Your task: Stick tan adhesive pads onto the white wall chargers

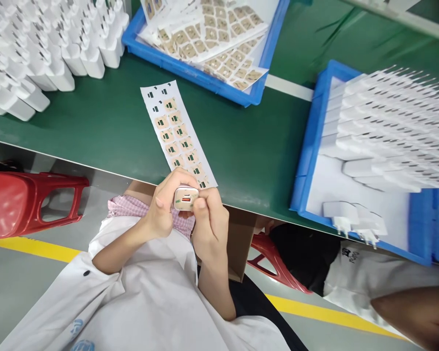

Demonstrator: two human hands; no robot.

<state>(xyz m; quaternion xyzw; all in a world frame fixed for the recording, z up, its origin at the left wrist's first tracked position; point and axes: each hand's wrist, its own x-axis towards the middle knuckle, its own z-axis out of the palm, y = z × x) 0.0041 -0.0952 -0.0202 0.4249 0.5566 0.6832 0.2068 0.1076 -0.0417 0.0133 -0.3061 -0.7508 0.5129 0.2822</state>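
Charger in white plastic sits near the middle of the head view, at the bench edge, its port end with a red slot and a tan sticker turned up toward the wearer, presumably so that this face can be seen squarely. The left hand grasps it from the left, forefinger arched over the far edge, which seems to steady the body. The right hand pinches at its right edge, thumb laid along the bent forefinger, as if working on the rim. The left forearm slants in from the lower left; the right rises almost straight. Just beyond the fingers a sticker sheet lies on the green bench, likely there for short reaching. A blue tray of more sheets stands at upper middle, bare chargers crowd the upper left, and stacked ones fill a tray at right.
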